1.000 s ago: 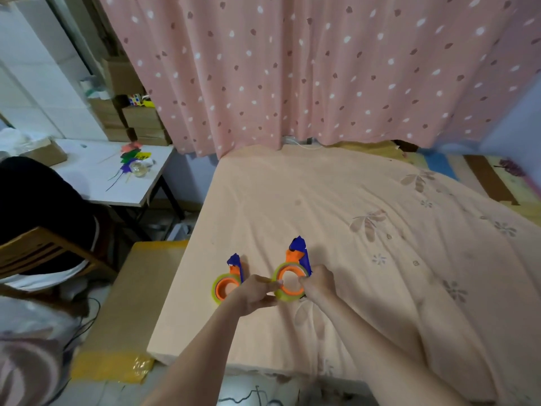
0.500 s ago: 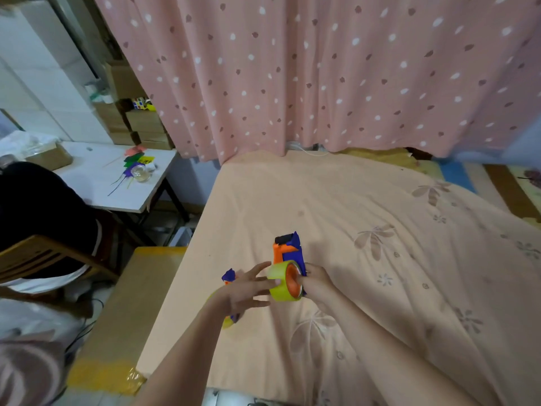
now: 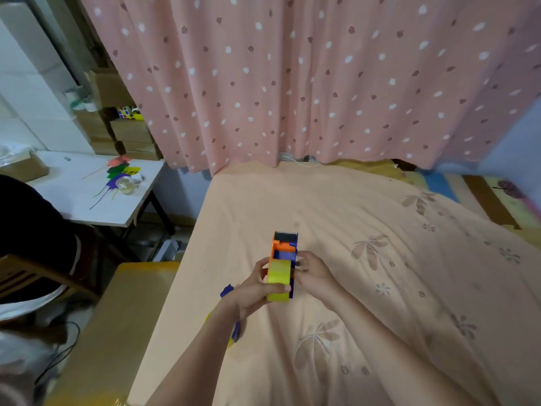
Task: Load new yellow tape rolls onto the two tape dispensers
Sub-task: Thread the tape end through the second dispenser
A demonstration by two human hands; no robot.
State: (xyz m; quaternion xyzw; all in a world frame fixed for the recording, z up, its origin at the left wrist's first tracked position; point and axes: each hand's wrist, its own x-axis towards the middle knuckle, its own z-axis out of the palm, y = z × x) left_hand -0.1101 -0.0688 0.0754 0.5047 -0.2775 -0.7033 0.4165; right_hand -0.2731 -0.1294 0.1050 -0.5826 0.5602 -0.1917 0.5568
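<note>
Fingers [image 3: 282, 288] of left hand [image 3: 251, 297] clamp yellow tape roll [image 3: 279, 284], right hand [image 3: 311, 271] grips dispenser [image 3: 285, 247], now lifted and turned edge-on; roll looks seated.

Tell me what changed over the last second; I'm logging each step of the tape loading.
The orange-and-blue plastic tape dispenser with its yellow tape roll was lifted off the peach floral bedsheet and turned end-on. The left hand now grips the roll; the right hand holds the dispenser's side. The second blue dispenser stayed put.
</note>
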